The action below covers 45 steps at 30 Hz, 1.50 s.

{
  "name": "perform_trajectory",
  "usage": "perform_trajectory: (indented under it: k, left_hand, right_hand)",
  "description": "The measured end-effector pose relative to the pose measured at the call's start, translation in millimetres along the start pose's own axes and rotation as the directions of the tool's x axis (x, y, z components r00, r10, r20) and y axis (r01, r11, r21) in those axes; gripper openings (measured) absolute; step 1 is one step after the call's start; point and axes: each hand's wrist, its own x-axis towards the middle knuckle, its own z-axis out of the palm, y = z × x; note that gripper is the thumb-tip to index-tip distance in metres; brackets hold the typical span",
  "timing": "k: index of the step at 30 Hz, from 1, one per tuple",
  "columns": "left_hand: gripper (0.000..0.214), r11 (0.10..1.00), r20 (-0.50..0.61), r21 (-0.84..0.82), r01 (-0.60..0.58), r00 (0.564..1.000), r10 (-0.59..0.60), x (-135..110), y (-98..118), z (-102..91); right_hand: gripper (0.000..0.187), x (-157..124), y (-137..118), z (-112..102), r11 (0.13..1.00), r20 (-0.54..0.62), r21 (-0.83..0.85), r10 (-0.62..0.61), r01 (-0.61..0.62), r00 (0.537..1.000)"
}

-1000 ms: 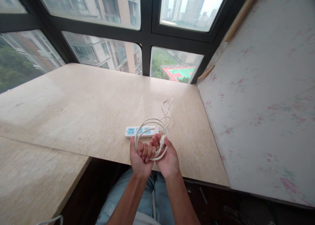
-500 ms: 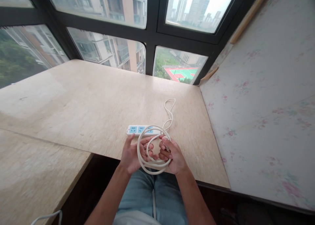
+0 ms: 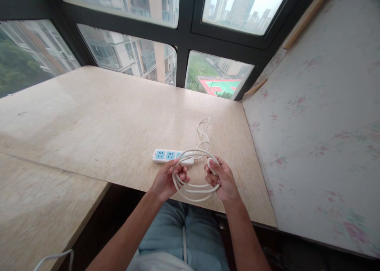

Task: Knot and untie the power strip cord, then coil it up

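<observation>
A white power cord (image 3: 197, 199) hangs in several loose loops between my two hands, just over the front edge of the counter. My left hand (image 3: 166, 180) is closed round the left side of the coil, fingers curled. On the right side, my right hand (image 3: 224, 180) grips the loops together with a white plug (image 3: 211, 166), thumb pressed on it. Behind the coil lies a white power strip (image 3: 160, 156) with blue socket faces, its right part overlapped by the loops. From its right end a stretch of cord (image 3: 204, 130) runs back across the counter.
The beige stone-look counter (image 3: 103, 116) reaches to dark-framed windows (image 3: 181, 57) at the back. A floral papered wall (image 3: 311, 124) bounds it on the right. Another white cable (image 3: 56, 256) lies at the lower left, by a dark gap under the counter.
My right hand has moved right, away from the left, spreading the coil wider. My left fingers have curled in round the loops. The power strip stays in place.
</observation>
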Motion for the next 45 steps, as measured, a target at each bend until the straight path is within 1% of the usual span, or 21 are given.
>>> perform_trajectory:
  k: [2,4,7,9,10,12,14,17,19,22,26,29,32,35,37,41,43,45]
  left_hand:
    - [0.037,0.995,0.011,-0.099,-0.032,0.999,0.034,-1.2,-3.7,0.8]
    - [0.031,0.988,0.049,-0.141,-0.06,0.997,0.067,-0.7,-6.5,2.7]
    - [0.019,0.99,0.065,-0.064,-0.126,0.989,0.13,-0.8,-11.2,5.8]
    - [0.016,0.988,0.061,-0.011,-0.153,0.986,0.154,-3.0,-15.3,5.9]
    - [0.016,0.988,0.053,-0.009,-0.154,0.987,0.154,-4.5,-17.6,5.2]
    - [0.023,0.99,0.031,-0.066,-0.126,0.991,0.128,-7.1,-22.8,2.3]
    - [0.033,0.975,0.014,-0.19,-0.112,0.993,0.117,-8.0,-28.2,-1.1]
    - [0.046,0.918,-0.04,-0.355,-0.178,0.984,0.175,-5.7,-35.5,-3.6]
    - [0.053,0.886,-0.101,-0.396,-0.24,0.971,0.217,-3.8,-39.5,-1.6]
    - [0.059,0.864,-0.166,-0.399,-0.306,0.951,0.26,-3.2,-44.5,6.1]
    - [0.062,0.845,-0.201,-0.362,-0.394,0.918,0.342,-2.7,-49.1,18.2]
    - [0.062,0.817,-0.235,-0.309,-0.487,0.871,0.431,1.3,-50.7,24.5]
    - [0.062,0.784,-0.259,-0.256,-0.566,0.821,0.508,5.3,-53.0,28.9]
    - [0.064,0.786,-0.264,-0.181,-0.591,0.799,0.54,5.0,-58.7,30.9]
    - [0.065,0.808,-0.239,-0.147,-0.57,0.813,0.53,1.9,-63.9,30.0]
    - [0.061,0.892,-0.14,-0.102,-0.441,0.894,0.426,-8.6,-69.7,19.3]
    - [0.055,0.922,-0.115,-0.076,-0.38,0.922,0.371,-14.3,-67.0,9.5]
    - [0.046,0.949,-0.087,-0.106,-0.297,0.953,0.289,-18.4,-59.6,-1.6]
  right_hand:
    - [0.032,1.3,-2.1,2.2,1.0,0.01,-0.022,-0.019,0.019,1.0]
    - [0.031,2.9,-4.1,3.4,1.0,0.005,-0.006,-0.028,0.028,1.0]
    - [0.03,5.7,-8.3,1.7,0.998,-0.029,0.062,-0.027,0.028,0.999]
    - [0.029,7.5,-11.6,-0.5,0.994,-0.04,0.112,-0.012,0.017,0.999]
    - [0.028,8.3,-12.8,-1.3,0.991,-0.036,0.135,-0.003,0.008,0.999]
    - [0.025,9.2,-12.4,-1.6,0.984,-0.016,0.179,0.016,-0.013,1.0]
    - [0.021,9.3,-6.5,0.2,0.973,0.014,0.225,0.056,-0.057,0.998]
    - [0.02,7.0,12.7,5.7,0.944,0.02,0.313,0.107,-0.108,0.994]
    - [0.024,3.4,28.1,9.0,0.922,-0.006,0.376,0.103,-0.093,0.995]
    - [0.028,-5.0,45.7,12.1,0.899,-0.03,0.437,0.056,-0.037,0.998]
    - [0.034,-18.3,55.1,18.8,0.882,-0.053,0.468,-0.025,0.047,0.998]
    - [0.04,-24.9,58.7,29.1,0.877,-0.1,0.47,-0.059,0.099,0.993]
    - [0.037,-25.4,63.5,39.7,0.885,-0.138,0.449,-0.068,0.124,0.988]
    - [0.027,-21.0,66.4,44.1,0.895,-0.155,0.426,-0.068,0.129,0.986]
    - [0.028,-17.8,65.3,42.1,0.901,-0.151,0.418,-0.057,0.116,0.987]
    - [0.033,-15.7,55.1,31.3,0.913,-0.114,0.399,-0.046,0.089,0.992]
    - [0.032,-16.9,47.3,26.4,0.914,-0.072,0.398,-0.055,0.079,0.996]
    - [0.031,-18.7,39.4,23.3,0.914,-0.032,0.398,-0.07,0.077,0.997]
